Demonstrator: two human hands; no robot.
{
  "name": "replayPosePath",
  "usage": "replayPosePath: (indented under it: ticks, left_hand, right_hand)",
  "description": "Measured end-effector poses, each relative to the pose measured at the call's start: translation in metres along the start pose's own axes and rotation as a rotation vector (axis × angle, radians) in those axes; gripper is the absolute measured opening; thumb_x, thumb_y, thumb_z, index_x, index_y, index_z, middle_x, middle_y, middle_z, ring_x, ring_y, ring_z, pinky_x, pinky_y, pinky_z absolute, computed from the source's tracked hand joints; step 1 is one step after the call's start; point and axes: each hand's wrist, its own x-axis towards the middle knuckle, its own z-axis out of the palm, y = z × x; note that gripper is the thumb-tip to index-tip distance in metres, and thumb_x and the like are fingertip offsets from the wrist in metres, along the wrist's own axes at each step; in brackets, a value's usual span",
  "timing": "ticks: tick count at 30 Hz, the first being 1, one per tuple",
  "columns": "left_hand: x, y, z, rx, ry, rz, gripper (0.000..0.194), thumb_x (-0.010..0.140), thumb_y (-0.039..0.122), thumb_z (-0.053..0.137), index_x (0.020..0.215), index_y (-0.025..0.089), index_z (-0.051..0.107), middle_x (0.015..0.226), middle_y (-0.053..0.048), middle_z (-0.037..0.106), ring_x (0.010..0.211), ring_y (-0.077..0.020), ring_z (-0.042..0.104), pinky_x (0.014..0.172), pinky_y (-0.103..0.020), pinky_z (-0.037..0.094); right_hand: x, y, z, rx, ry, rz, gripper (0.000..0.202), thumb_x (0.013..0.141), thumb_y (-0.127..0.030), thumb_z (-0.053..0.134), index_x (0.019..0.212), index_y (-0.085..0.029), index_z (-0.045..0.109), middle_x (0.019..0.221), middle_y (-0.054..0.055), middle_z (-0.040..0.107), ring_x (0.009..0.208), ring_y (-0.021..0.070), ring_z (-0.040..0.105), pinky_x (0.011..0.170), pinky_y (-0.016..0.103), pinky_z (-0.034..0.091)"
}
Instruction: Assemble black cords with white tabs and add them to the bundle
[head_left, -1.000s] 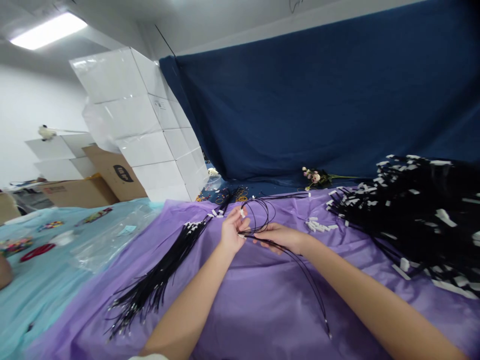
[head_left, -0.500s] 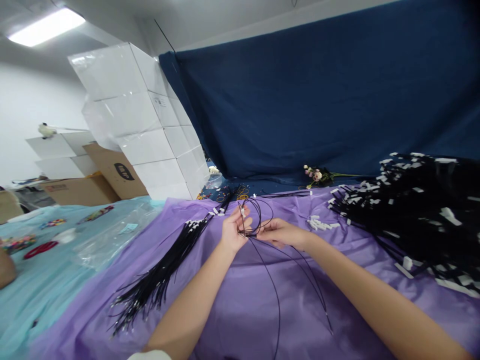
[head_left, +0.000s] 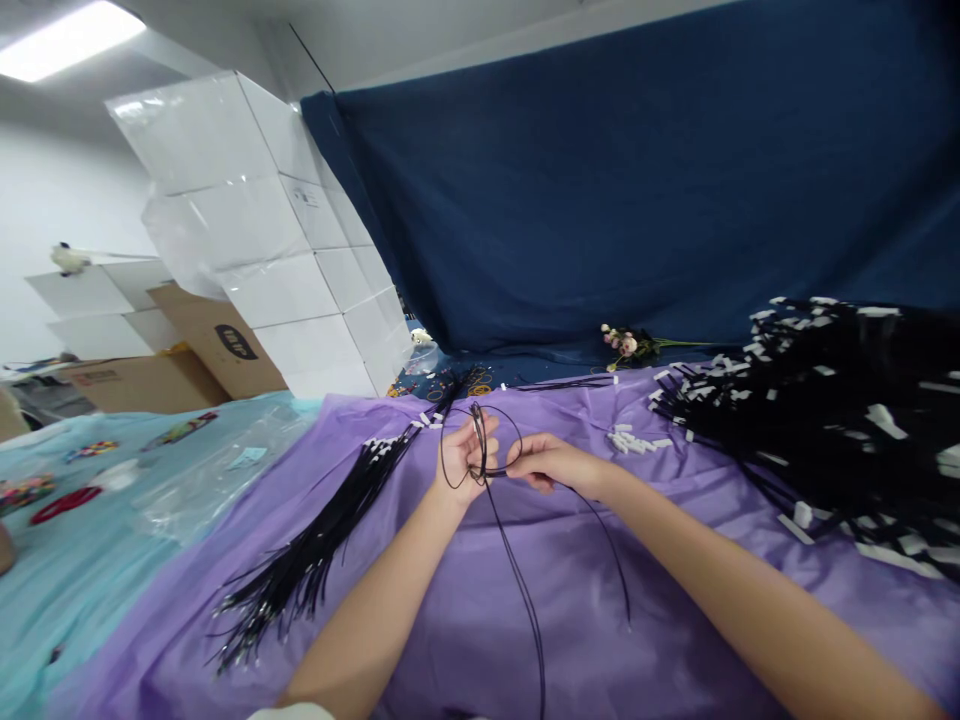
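Note:
Looped thin black cords [head_left: 483, 440] pass between the two hands above the purple cloth [head_left: 465, 600]. My left hand [head_left: 462, 465] is closed on the cords, palm turned up, with loops rising over its fingers. Close by on the right, my right hand [head_left: 546, 462] pinches the cords between thumb and fingers. Loose ends hang below the hands onto the cloth. A bundle of black cords with white tags [head_left: 322, 535] lies left of my left arm. Small white pieces [head_left: 636, 440] lie beyond my right hand.
A large heap of black cords with white tags [head_left: 840, 420] fills the right side. Artificial flowers [head_left: 626, 343] lie at the back. White boxes [head_left: 292, 270] stand back left, near a clear plastic bag [head_left: 217, 475] and red cord [head_left: 66, 505] on light blue cloth.
The cord loops have spread leftward around my left hand, and the hanging ends have shifted, two now running close together. The view has moved slightly. Both hands keep hold of the cords.

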Motion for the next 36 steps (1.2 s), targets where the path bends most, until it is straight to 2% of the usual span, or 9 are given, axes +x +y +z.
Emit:
replayPosePath:
  ticks: [5,9,15,18,20,22,25,30,36]
  left_hand:
    - [0.0,0.0,-0.002,0.017,-0.02,-0.03,0.002,0.08,0.013,0.049,0.078,0.015,0.049,0.063,0.005,0.038,0.034,-0.0002,0.023,0.029,-0.011,0.014]
    - [-0.001,0.0,0.0,0.042,0.017,-0.016,0.007,0.084,0.016,0.045,0.079,0.015,0.05,0.063,0.004,0.037,0.034,0.0001,0.02,0.029,-0.011,0.011]
    - [0.0,0.002,0.001,0.052,0.083,0.031,0.011,0.086,0.018,0.043,0.081,0.015,0.052,0.063,0.004,0.038,0.035,-0.0001,0.017,0.029,-0.011,0.013]
    - [0.004,0.005,-0.003,0.022,0.089,0.045,0.012,0.087,0.019,0.043,0.082,0.015,0.052,0.063,0.004,0.04,0.034,-0.0004,0.019,0.028,-0.012,0.016]
    - [0.005,0.008,-0.006,-0.025,0.058,0.066,0.011,0.087,0.017,0.043,0.082,0.015,0.052,0.063,0.004,0.041,0.034,-0.0002,0.021,0.027,-0.012,0.016]
    - [0.006,0.011,-0.007,-0.068,0.034,0.087,0.011,0.087,0.014,0.041,0.082,0.015,0.051,0.063,0.004,0.042,0.034,-0.0002,0.022,0.027,-0.012,0.015]
    - [0.006,0.015,-0.005,-0.075,0.052,0.119,0.013,0.088,0.012,0.04,0.081,0.015,0.051,0.063,0.004,0.042,0.034,-0.0005,0.023,0.028,-0.012,0.015]
    - [0.005,0.02,-0.001,-0.048,0.117,0.181,0.01,0.087,0.013,0.043,0.081,0.015,0.051,0.061,0.005,0.04,0.035,-0.0005,0.023,0.028,-0.011,0.017]
    - [0.007,0.026,-0.002,-0.01,0.191,0.23,0.015,0.088,0.015,0.041,0.076,0.015,0.051,0.059,0.004,0.041,0.034,-0.0009,0.021,0.029,-0.012,0.019]
  right_hand:
    - [0.0,0.003,0.002,0.025,-0.081,0.054,0.019,0.069,-0.033,0.065,0.072,-0.016,0.056,0.046,-0.008,0.047,0.035,0.0059,0.04,0.038,0.019,0.029]
    - [-0.003,-0.001,0.003,-0.013,-0.108,0.055,0.023,0.071,-0.037,0.064,0.075,-0.016,0.056,0.044,-0.007,0.048,0.036,0.0061,0.039,0.04,0.019,0.027]
    - [-0.004,-0.003,0.004,-0.169,-0.063,-0.13,0.036,0.072,-0.048,0.067,0.083,-0.015,0.055,0.063,-0.006,0.048,0.045,0.0044,0.037,0.043,0.018,0.029]
    - [-0.004,-0.002,0.007,-0.235,0.007,-0.318,0.031,0.074,-0.042,0.067,0.083,-0.017,0.05,0.07,-0.004,0.048,0.058,0.0067,0.042,0.054,0.019,0.035]
    - [-0.005,-0.003,0.01,-0.312,0.016,-0.393,0.025,0.079,-0.039,0.063,0.081,-0.018,0.051,0.072,-0.003,0.049,0.063,0.0082,0.044,0.059,0.02,0.036]
    - [-0.008,-0.004,0.013,-0.426,-0.007,-0.394,0.021,0.082,-0.037,0.057,0.078,-0.017,0.054,0.07,-0.002,0.051,0.062,0.0087,0.043,0.059,0.021,0.035]
    - [-0.011,-0.006,0.016,-0.551,-0.039,-0.344,0.021,0.078,-0.037,0.063,0.08,-0.017,0.059,0.067,-0.003,0.053,0.057,0.0079,0.041,0.054,0.02,0.033]
    - [-0.015,-0.008,0.016,-0.588,-0.059,-0.27,0.051,0.062,-0.043,0.077,0.105,-0.022,0.06,0.083,-0.001,0.057,0.061,0.0086,0.045,0.053,0.019,0.036]
    - [-0.02,-0.008,0.016,-0.621,-0.092,-0.219,0.094,0.048,-0.042,0.084,0.131,-0.028,0.042,0.115,0.006,0.052,0.083,0.0162,0.054,0.066,0.025,0.045]
